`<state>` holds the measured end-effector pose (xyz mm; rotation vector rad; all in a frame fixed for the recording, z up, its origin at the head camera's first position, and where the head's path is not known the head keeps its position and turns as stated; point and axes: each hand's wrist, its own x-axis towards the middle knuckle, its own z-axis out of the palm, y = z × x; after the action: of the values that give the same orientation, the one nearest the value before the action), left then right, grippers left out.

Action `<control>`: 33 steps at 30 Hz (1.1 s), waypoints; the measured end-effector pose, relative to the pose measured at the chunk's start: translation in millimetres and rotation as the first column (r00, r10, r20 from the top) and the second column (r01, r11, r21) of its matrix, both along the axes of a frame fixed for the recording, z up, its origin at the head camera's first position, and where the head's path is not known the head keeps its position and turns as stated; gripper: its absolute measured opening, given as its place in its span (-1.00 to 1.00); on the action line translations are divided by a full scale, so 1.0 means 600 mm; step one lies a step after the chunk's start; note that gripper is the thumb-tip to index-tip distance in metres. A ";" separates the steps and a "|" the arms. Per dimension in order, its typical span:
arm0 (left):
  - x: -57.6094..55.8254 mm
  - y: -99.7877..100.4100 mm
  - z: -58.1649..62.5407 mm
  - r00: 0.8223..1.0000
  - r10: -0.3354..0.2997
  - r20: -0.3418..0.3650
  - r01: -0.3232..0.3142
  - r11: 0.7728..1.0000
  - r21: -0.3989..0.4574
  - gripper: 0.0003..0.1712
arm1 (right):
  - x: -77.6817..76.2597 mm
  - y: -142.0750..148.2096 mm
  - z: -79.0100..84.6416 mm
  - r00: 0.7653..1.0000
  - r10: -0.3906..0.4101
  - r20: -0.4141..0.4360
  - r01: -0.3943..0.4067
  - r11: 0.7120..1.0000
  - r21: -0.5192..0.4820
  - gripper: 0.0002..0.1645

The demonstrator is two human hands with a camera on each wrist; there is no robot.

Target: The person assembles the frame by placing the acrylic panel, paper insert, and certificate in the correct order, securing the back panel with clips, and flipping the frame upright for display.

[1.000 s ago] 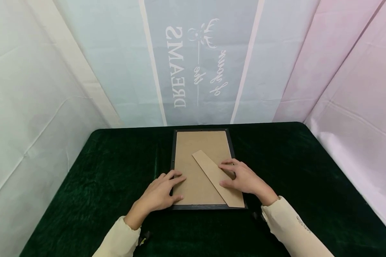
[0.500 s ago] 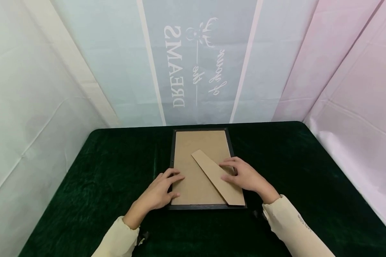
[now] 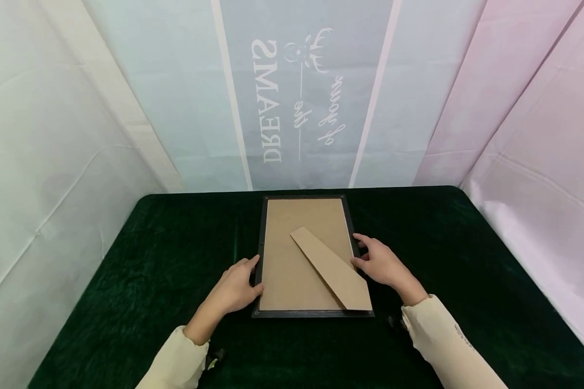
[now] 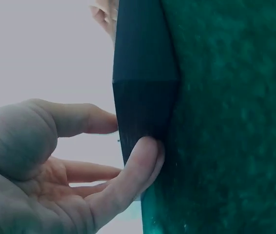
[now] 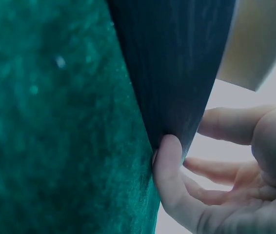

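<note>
A picture frame [image 3: 311, 314] lies face down, its black border around a tan backing board [image 3: 287, 254]. An easel leg [image 3: 332, 273] of the same tan board slants across the lower right of the back. My left hand [image 3: 232, 286] holds the frame's left edge; in the left wrist view the thumb meets the rim and a finger [image 4: 140, 161] lies along the black side. On the right edge, my right hand [image 3: 383, 263] has its thumb near the rim, and a finger [image 5: 168, 156] against the outer side in the right wrist view. Some fingertips are hidden behind the border.
Dark green velvety cloth [image 3: 175, 237] covers the table under the frame. Pale curtains [image 3: 68, 162] stand on both sides, and a blue printed curtain [image 3: 311, 97] hangs behind the table's far edge.
Both hands have drawn outward, from the backing board and the easel leg to the left and right edges of the frame. The frame and its leg lie almost as before.
</note>
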<state>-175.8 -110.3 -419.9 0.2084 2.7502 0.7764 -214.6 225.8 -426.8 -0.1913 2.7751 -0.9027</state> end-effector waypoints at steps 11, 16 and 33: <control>-0.014 -0.017 0.006 0.999 0.043 0.029 -0.043 0.999 0.001 -0.26 | 0.010 -0.010 0.011 0.995 0.046 0.087 -0.040 0.997 -0.073 -0.16; -0.018 -0.020 0.008 0.998 0.037 0.053 -0.036 0.999 -0.017 -0.25 | 0.011 -0.013 0.013 0.996 0.063 0.060 -0.063 0.998 -0.004 -0.18; -0.002 -0.019 0.022 0.992 -0.002 -0.125 -0.012 0.994 -0.112 -0.40 | 0.012 -0.009 0.009 0.995 0.101 0.008 -0.101 0.995 0.028 -0.26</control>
<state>-176.7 -121.4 -406.7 0.2343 2.9029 0.6271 -207.3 220.2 -421.6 -0.3202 2.7431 -0.8373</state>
